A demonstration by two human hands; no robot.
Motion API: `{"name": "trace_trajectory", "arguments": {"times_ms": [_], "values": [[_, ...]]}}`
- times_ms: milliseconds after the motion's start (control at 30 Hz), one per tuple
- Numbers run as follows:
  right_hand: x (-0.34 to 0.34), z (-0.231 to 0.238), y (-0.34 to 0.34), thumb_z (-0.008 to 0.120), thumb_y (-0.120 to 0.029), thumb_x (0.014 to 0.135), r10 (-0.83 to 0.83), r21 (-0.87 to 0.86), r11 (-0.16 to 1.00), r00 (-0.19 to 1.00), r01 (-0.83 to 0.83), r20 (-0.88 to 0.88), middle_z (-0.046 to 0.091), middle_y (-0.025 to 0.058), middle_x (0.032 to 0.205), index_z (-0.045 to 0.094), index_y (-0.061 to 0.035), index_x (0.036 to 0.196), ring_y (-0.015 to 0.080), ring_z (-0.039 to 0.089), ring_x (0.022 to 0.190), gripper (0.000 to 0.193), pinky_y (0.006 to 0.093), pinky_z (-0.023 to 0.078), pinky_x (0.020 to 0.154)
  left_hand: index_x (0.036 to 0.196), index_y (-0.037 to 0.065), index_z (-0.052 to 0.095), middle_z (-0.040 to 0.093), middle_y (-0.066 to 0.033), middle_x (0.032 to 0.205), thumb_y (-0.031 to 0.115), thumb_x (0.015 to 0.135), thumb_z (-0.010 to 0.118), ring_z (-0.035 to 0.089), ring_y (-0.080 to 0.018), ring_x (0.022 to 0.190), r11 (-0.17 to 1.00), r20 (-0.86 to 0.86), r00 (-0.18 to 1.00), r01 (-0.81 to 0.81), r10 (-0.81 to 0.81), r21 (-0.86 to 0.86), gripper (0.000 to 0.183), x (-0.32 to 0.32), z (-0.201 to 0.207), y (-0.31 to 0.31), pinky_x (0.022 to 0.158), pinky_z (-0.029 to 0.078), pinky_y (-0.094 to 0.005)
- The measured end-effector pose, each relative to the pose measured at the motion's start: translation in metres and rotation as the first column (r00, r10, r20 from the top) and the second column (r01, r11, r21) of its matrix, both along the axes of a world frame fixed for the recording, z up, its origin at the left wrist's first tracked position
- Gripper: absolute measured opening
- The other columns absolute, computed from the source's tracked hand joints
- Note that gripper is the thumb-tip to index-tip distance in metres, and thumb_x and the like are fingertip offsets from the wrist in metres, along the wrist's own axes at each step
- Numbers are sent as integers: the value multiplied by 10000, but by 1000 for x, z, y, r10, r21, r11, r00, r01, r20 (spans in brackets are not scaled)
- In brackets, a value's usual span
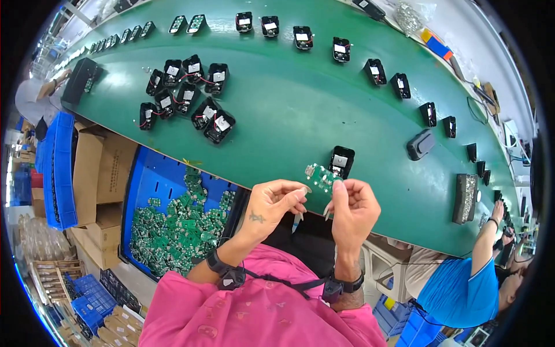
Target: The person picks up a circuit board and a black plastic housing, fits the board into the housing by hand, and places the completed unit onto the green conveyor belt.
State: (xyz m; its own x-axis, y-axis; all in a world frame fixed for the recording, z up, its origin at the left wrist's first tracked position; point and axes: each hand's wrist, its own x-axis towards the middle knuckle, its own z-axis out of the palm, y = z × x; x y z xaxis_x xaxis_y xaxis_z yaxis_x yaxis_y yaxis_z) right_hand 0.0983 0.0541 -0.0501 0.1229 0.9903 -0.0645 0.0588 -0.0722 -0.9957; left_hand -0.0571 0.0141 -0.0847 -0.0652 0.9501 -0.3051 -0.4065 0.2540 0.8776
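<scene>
My right hand (354, 211) pinches a green circuit board (322, 178) by its right end between thumb and fingers. The board is tilted and has small silvery parts on its face. My left hand (270, 207) is closed just left of the board, thumb and index fingertip together; anything between them is too small to make out. Right behind the board stands an open black plastic housing (342, 157) with a pale block inside, partly covered by the board. Both hands are over the near edge of the green table (289, 110).
Several black housings with red wires (186, 95) cluster at left on the table; more line its far side. Below the table's edge, a blue bin (151, 173) holds many circuit boards. A black block (465, 198) lies at right, near a person in a blue shirt (462, 295).
</scene>
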Motion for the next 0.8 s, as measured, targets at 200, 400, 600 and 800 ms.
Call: {"name": "trace_trajectory", "arguments": {"times_ms": [200, 400, 600, 800], "values": [[-4, -8, 13, 673, -58, 938, -10, -4, 1000, 1000, 10, 26, 616, 19, 737, 610, 28, 908, 50, 560, 559, 110, 186, 435, 494, 1071, -54, 685, 699, -116, 875, 170, 980, 632, 695, -146, 750, 999, -29, 999, 22, -23, -23, 247, -1, -5, -2, 684, 562, -247], [0, -18, 17, 671, -60, 941, -26, -4, 1000, 990, 27, 136, 614, 11, 739, 611, 25, 907, 37, 548, 563, 110, 184, 432, 493, 1072, -48, 682, 690, -110, 880, 177, 997, 601, 696, -150, 759, 999, -22, 999, 30, -31, -28, 250, -5, -3, 3, 680, 558, -241], [24, -28, 29, 647, -96, 968, -51, 25, 999, 981, 47, 188, 578, -19, 738, 598, 13, 898, 19, 504, 599, 139, 179, 393, 520, 1388, -41, 479, 563, -150, 1316, 101, 942, 650, 698, -155, 835, 994, -165, 985, 65, -49, 88, 498, -1, 8, 27, 712, 556, -255], [33, -32, 35, 631, -66, 953, 87, -4, 996, 947, -90, 310, 592, -16, 766, 598, 15, 929, 33, 531, 653, 91, 201, 435, 577, 1519, -9, 321, 274, -141, 1580, 21, 880, 670, 677, -175, 905, 876, -322, 865, 452, -385, 166, 729, 1, -2, 78, 792, 568, -309]]}}
